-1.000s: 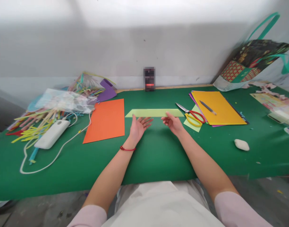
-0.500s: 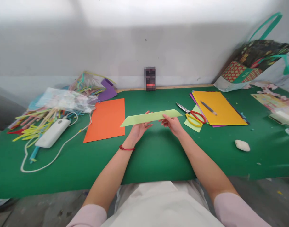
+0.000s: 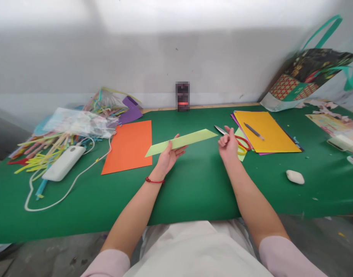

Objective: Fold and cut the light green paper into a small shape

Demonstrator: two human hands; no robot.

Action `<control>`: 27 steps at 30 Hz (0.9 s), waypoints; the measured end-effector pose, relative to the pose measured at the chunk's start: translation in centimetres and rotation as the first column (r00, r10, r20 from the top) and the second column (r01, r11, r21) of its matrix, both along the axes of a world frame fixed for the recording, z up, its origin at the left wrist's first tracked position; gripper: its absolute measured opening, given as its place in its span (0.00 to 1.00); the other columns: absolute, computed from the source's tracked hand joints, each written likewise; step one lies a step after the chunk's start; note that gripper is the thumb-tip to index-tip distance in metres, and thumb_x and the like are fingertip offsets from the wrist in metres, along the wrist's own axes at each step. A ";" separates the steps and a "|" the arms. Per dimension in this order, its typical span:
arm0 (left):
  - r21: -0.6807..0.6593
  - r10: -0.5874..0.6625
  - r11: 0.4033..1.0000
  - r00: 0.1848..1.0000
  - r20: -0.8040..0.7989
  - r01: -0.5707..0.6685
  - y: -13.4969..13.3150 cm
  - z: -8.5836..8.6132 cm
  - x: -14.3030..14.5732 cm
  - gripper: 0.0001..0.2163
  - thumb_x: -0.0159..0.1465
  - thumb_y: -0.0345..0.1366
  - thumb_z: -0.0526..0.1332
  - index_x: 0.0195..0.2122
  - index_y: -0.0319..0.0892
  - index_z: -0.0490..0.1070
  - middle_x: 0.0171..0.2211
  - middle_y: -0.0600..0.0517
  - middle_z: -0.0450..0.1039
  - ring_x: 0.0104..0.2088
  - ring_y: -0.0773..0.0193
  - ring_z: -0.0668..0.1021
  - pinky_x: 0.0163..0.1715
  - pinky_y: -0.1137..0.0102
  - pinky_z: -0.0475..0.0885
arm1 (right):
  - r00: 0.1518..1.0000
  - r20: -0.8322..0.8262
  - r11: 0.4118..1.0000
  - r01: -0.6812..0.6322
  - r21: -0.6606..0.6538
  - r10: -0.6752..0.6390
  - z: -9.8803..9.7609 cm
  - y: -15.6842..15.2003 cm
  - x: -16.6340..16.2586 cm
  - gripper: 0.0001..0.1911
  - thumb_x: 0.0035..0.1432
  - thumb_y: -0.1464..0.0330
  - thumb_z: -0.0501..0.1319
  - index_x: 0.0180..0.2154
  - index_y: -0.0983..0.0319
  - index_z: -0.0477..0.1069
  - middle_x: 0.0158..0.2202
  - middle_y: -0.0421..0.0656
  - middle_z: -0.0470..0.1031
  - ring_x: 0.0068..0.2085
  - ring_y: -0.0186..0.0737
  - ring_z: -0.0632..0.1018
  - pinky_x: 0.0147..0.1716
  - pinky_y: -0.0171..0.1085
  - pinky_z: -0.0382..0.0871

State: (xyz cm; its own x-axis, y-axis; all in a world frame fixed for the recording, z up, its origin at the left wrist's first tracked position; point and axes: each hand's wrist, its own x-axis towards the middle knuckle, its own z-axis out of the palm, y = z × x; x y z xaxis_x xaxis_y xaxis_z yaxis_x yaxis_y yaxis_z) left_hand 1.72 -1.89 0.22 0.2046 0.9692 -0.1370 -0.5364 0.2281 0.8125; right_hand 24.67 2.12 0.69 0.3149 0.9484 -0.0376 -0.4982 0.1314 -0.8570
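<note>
Pale green paper strip (image 3: 193, 137) pinched near its left end by left hand (image 3: 168, 157), held aslant above green desk (image 3: 193, 184), right hand (image 3: 228, 144) curled at red-and-yellow scissors (image 3: 246, 144), grip on them unclear, orange sheet (image 3: 130, 146) just left.

Soft, even daylight falls from above, brightest on the upper wall (image 3: 176, 15). Shadows on the bench (image 3: 193, 184) stay faint. Wide-angle distortion bends the edges; the bag (image 3: 312, 73) looks slightly smeared.
</note>
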 end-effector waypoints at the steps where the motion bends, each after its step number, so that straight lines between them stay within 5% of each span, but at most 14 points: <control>1: -0.006 0.014 1.000 1.000 0.008 -0.014 0.0 0.1 -0.1 0.20 0.68 0.45 0.50 0.61 0.52 0.61 0.54 0.50 0.72 0.52 0.55 0.75 0.51 0.63 0.68 | 0.998 -0.023 0.998 0.060 -0.007 -0.060 -0.1 0.4 0.8 0.18 0.51 0.50 0.61 0.36 0.55 0.72 0.10 0.29 0.53 0.13 0.28 0.57 0.13 0.32 0.52; 3: -0.014 0.037 0.999 0.999 0.022 -0.037 0.0 0.2 -0.2 0.20 0.69 0.44 0.49 0.61 0.52 0.60 0.53 0.51 0.72 0.52 0.56 0.75 0.50 0.64 0.68 | 0.996 -0.045 0.996 0.079 -0.049 -0.081 -0.2 0.8 1.5 0.15 0.51 0.52 0.62 0.32 0.56 0.71 0.11 0.29 0.55 0.13 0.27 0.58 0.13 0.30 0.54; 6: -0.018 0.044 0.999 0.999 0.025 -0.043 -0.1 0.2 -0.1 0.19 0.68 0.45 0.49 0.60 0.52 0.62 0.53 0.51 0.72 0.52 0.57 0.75 0.48 0.65 0.69 | 0.988 0.017 0.974 -0.151 -0.168 0.156 -0.1 0.2 0.1 0.15 0.40 0.59 0.70 0.25 0.59 0.69 0.17 0.33 0.67 0.16 0.25 0.65 0.15 0.29 0.58; 9: -0.009 0.014 1.000 1.000 0.003 -0.014 -0.2 -0.1 0.1 0.20 0.66 0.47 0.53 0.57 0.49 0.67 0.51 0.50 0.73 0.48 0.57 0.76 0.44 0.67 0.70 | 0.817 0.175 0.833 -0.519 -0.192 0.549 0.2 -1.5 -3.1 0.16 0.34 0.61 0.72 0.24 0.61 0.70 0.25 0.38 0.74 0.22 0.30 0.71 0.17 0.31 0.61; 11: 0.003 -0.021 1.000 0.999 -0.029 0.021 -0.3 -0.3 0.3 0.20 0.63 0.48 0.58 0.53 0.45 0.71 0.47 0.48 0.76 0.43 0.58 0.78 0.40 0.69 0.70 | 0.684 0.301 0.744 -0.643 -0.182 0.665 0.2 -2.9 -5.1 0.15 0.39 0.58 0.70 0.24 0.61 0.70 0.23 0.39 0.71 0.23 0.33 0.71 0.17 0.32 0.59; 15: 0.052 -0.017 0.998 0.995 -0.098 0.022 -0.6 -0.8 0.8 0.19 0.56 0.45 0.65 0.46 0.40 0.76 0.38 0.48 0.78 0.31 0.66 0.76 0.34 0.72 0.69 | 0.696 0.412 0.799 -0.578 -0.164 0.588 -0.5 -4.4 -7.1 0.22 0.51 0.53 0.62 0.16 0.60 0.64 0.14 0.37 0.62 0.18 0.31 0.64 0.17 0.35 0.55; 19: 0.108 0.106 0.991 0.971 -0.213 -0.084 -0.8 -1.0 1.3 0.16 0.52 0.44 0.68 0.39 0.40 0.79 0.33 0.51 0.77 0.26 0.70 0.72 0.30 0.72 0.67 | 0.789 0.417 0.892 -0.421 -0.167 0.451 -1.2 -4.4 -7.5 0.23 0.47 0.52 0.64 0.14 0.59 0.62 0.13 0.37 0.62 0.17 0.32 0.63 0.18 0.36 0.57; 27: 0.207 0.157 0.976 0.891 -0.426 -0.073 -1.2 -1.1 1.5 0.13 0.51 0.45 0.67 0.20 0.40 0.73 0.20 0.53 0.71 0.25 0.66 0.72 0.31 0.68 0.67 | 0.786 0.428 0.882 -0.466 -0.061 0.445 -1.5 -4.0 -7.1 0.23 0.48 0.51 0.62 0.14 0.60 0.65 0.13 0.39 0.65 0.16 0.32 0.65 0.16 0.34 0.56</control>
